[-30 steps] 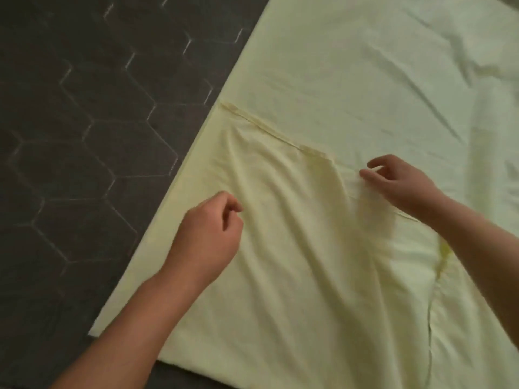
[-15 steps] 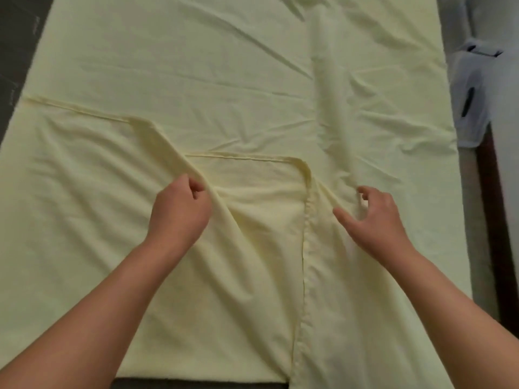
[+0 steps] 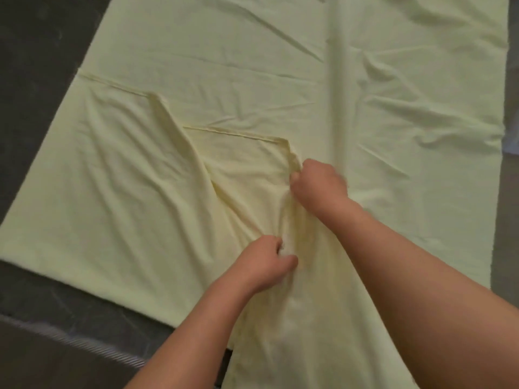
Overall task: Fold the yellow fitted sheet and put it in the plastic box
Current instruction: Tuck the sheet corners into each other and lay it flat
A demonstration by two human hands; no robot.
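The fingers (image 3: 302,175) of the right hand (image 3: 318,186) are curled tight and pinch the hemmed corner (image 3: 292,160) of a turned-back flap (image 3: 247,164), bunching the cloth just at the knuckles. The fingers (image 3: 275,244) of the left hand (image 3: 262,262) are curled too, thumb pressed against them, and they hold a gather of the same cloth nearer the body (how much lies inside the fist cannot be told, as the back of the hand hides it). The two hands are near each other, the right one farther from the body, with a puckered strip of fabric running between them. Both forearms come in from the bottom edge, the right one crossing over the lower right part of the cloth.

All this cloth is the yellow fitted sheet (image 3: 224,51), which lies spread over a dark floor (image 3: 42,51) and fills most of the view. A hem (image 3: 112,84) runs in from its left edge, slants down along a loose diagonal fold, then goes on along the top of the flap to the pinched corner. Right of the hands a long raised ridge (image 3: 338,80) runs away up the sheet, with creases on either side. At the right border a pale thing (image 3: 512,136) shows past the sheet's edge; too little is visible to say what it is. At lower left a grey ribbed edge (image 3: 70,342) crosses the floor.
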